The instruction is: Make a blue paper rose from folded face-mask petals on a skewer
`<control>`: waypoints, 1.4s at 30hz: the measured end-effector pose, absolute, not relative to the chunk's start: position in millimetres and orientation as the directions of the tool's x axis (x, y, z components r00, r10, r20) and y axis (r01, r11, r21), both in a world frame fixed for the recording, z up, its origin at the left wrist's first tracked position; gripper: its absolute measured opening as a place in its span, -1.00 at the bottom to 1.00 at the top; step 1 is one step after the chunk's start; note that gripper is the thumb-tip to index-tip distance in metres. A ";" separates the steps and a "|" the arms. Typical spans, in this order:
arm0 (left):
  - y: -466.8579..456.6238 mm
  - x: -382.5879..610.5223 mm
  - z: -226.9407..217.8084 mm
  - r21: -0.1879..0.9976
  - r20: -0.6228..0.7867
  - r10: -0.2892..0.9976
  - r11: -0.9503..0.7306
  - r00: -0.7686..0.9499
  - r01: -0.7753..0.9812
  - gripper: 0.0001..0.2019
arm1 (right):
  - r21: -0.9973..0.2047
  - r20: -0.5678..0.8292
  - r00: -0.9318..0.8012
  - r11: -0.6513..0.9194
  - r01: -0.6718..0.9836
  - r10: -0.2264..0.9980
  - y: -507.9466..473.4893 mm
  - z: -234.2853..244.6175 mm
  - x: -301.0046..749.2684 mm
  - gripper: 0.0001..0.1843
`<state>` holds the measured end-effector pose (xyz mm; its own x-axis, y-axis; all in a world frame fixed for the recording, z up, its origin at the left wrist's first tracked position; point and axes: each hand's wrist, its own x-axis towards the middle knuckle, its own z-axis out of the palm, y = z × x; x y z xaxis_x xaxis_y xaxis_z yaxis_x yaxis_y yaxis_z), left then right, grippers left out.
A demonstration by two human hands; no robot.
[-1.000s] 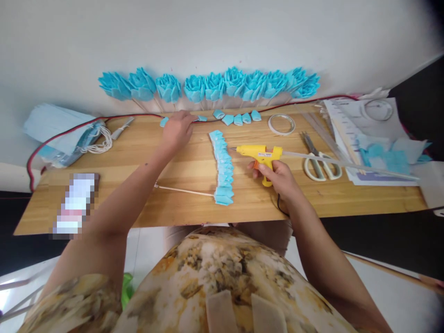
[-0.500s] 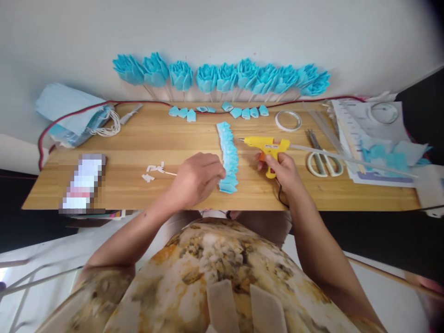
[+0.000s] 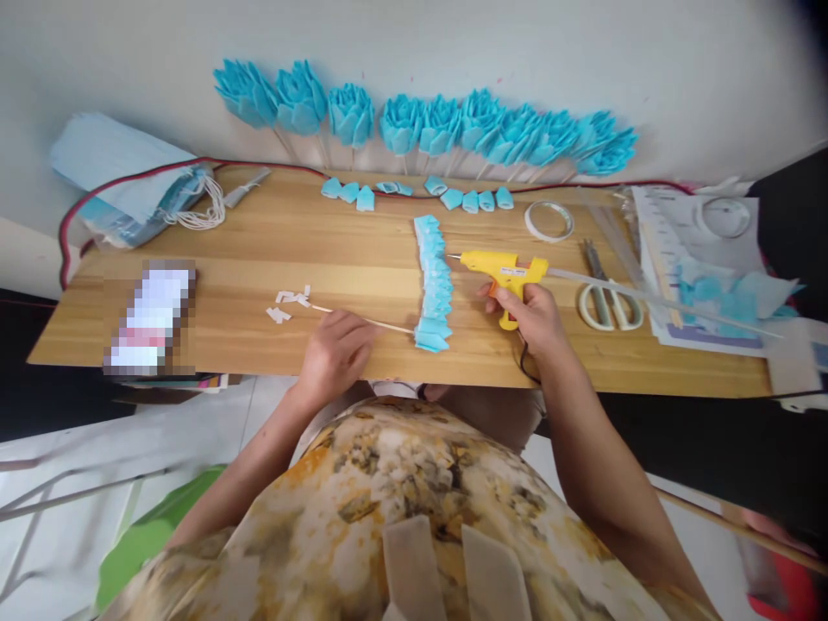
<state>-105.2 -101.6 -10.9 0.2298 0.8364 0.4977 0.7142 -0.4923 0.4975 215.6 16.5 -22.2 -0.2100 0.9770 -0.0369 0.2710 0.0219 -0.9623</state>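
My right hand point(image 3: 536, 321) is wrapped round the handle of a yellow glue gun point(image 3: 501, 268), whose nozzle points left at a long strip of overlapping blue paper petals point(image 3: 433, 280) lying on the wooden table point(image 3: 362, 259). My left hand point(image 3: 335, 351) rests curled at the table's front edge, its fingers on a thin wooden stick point(image 3: 362, 317) that runs to the strip's near end. Small white paper scraps point(image 3: 286, 303) lie at the stick's left end.
Several blue paper flowers point(image 3: 427, 121) lean on the wall. Loose blue petals point(image 3: 414, 191) lie below them. A tape roll point(image 3: 548, 221), scissors point(image 3: 608, 297) and papers point(image 3: 699, 259) sit at the right; a blue paper pack point(image 3: 122, 181), red cable point(image 3: 129, 181) and a blurred item point(image 3: 152, 319) at the left.
My left hand came back from the petals at the table's rear to the near end of the strip, then slid left along the stick. The glue gun stayed put in my right hand.
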 end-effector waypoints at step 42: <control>-74.3 -118.4 -23.2 0.399 0.465 0.818 -0.534 0.338 0.745 -0.83 | -0.960 -0.085 -0.224 -0.020 0.278 0.971 13.6 -7.8 208.5 -0.49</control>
